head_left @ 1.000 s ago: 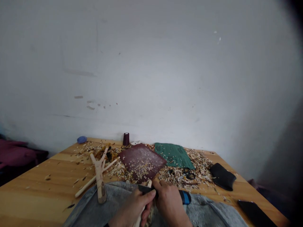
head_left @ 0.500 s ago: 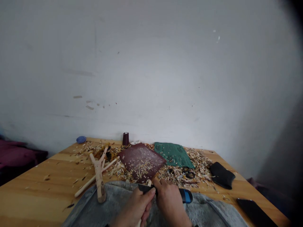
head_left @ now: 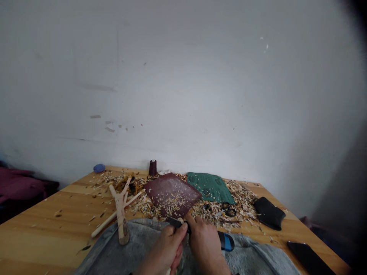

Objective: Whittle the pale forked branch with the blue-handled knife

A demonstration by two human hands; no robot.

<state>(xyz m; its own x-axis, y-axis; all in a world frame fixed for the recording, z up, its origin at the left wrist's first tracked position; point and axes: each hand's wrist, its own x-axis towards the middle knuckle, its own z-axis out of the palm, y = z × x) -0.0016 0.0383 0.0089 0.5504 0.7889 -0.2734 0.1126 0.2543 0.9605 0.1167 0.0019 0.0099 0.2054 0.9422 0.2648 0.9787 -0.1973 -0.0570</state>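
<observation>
At the bottom of the view my left hand [head_left: 163, 252] is closed round a pale wooden stick [head_left: 180, 220], of which only the tip shows above my fingers. My right hand [head_left: 204, 244] grips a knife with a black and blue handle [head_left: 226, 241]; its dark blade [head_left: 173, 222] lies across the stick's tip, with my left thumb pressed against it. Both hands work over a grey cloth [head_left: 140, 238] spread at the table's near edge.
On the wooden table [head_left: 43, 225] lie a forked peeled branch [head_left: 120, 208], a maroon sheet [head_left: 171, 194], a green sheet [head_left: 210, 187], scissors [head_left: 226, 210], a black pouch [head_left: 268, 217], a phone [head_left: 309, 258], a thread spool [head_left: 153, 167] and many wood shavings [head_left: 243, 200]. A white wall stands behind.
The knife blade and both hands have shifted slightly up and forward along the stick's tip. Everything else on the table is where it was.
</observation>
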